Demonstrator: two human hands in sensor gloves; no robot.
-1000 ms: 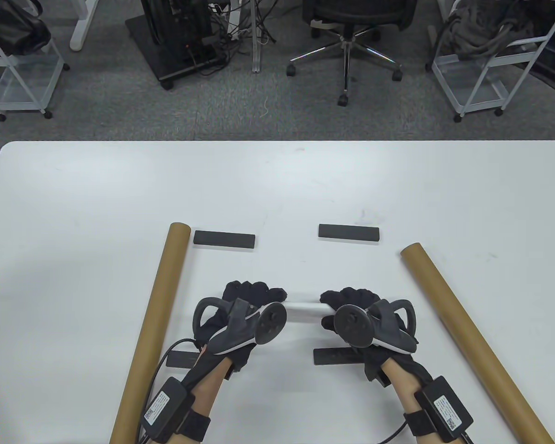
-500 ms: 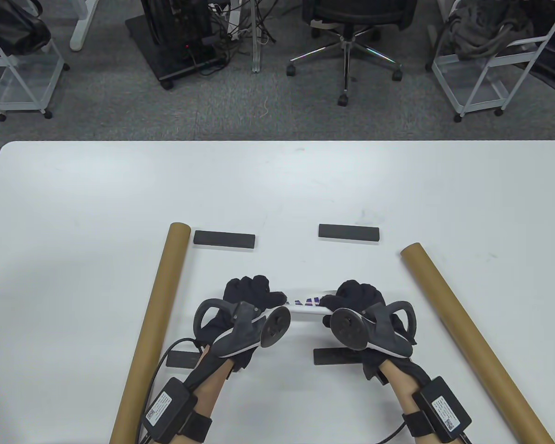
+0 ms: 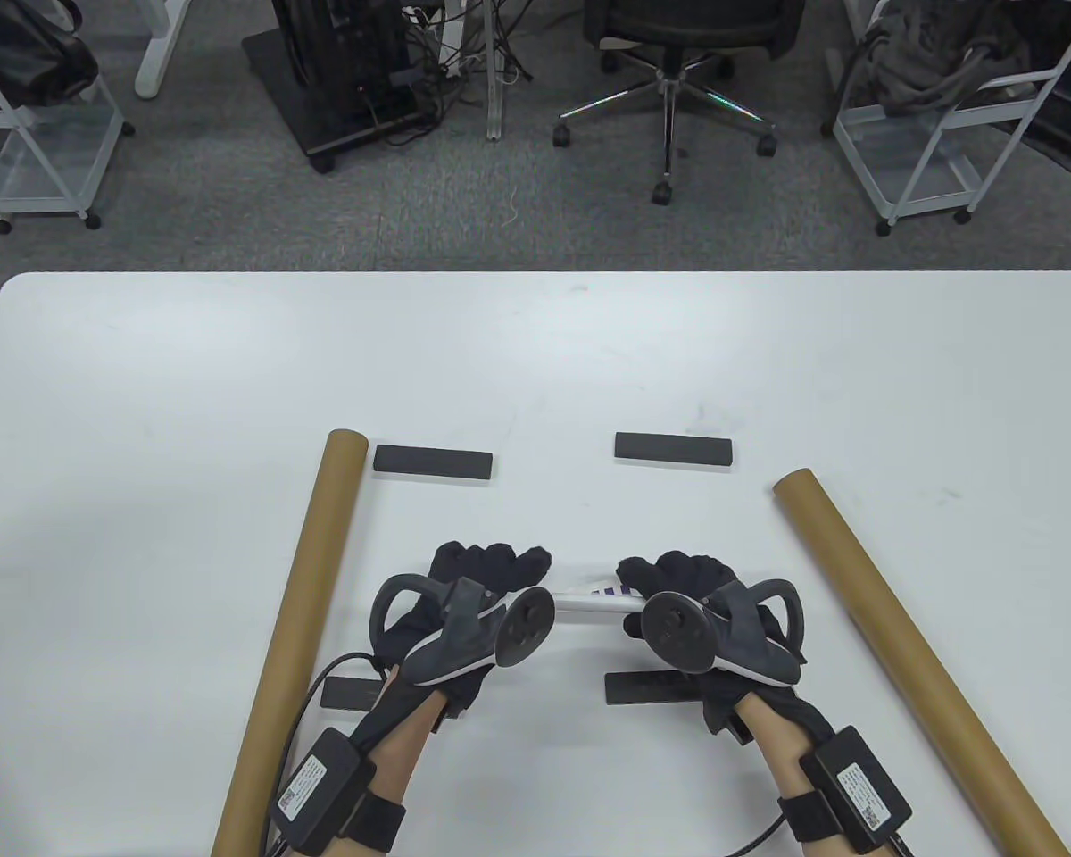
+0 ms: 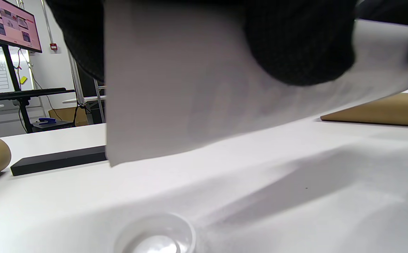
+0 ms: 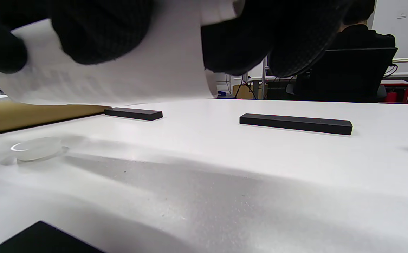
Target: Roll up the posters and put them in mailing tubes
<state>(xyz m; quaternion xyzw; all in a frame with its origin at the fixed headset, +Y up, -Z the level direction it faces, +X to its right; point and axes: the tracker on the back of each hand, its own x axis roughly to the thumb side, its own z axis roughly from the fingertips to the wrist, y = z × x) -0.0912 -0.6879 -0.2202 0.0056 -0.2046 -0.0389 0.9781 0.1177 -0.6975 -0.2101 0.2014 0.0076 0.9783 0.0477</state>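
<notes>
A white rolled poster (image 3: 589, 596) with a bit of purple print is held above the table between both hands. My left hand (image 3: 491, 571) grips its left end and my right hand (image 3: 674, 576) grips its right end. The roll fills the top of the left wrist view (image 4: 189, 88) and of the right wrist view (image 5: 126, 70), lifted off the table, with gloved fingers wrapped around it. Two brown mailing tubes lie on the table: one to the left (image 3: 294, 625) and one to the right (image 3: 910, 652), both apart from the hands.
Black flat bars lie on the white table (image 3: 535, 357): two at the far side (image 3: 433, 461) (image 3: 674, 448), two near the wrists (image 3: 352, 693) (image 3: 651, 688). A clear round cap (image 4: 154, 235) lies under the roll. Office chair and carts stand beyond the table.
The hands turned the poster roll between them; the purple print showed wider half a second ago and is now mostly rolled under. The hands stayed in about the same place.
</notes>
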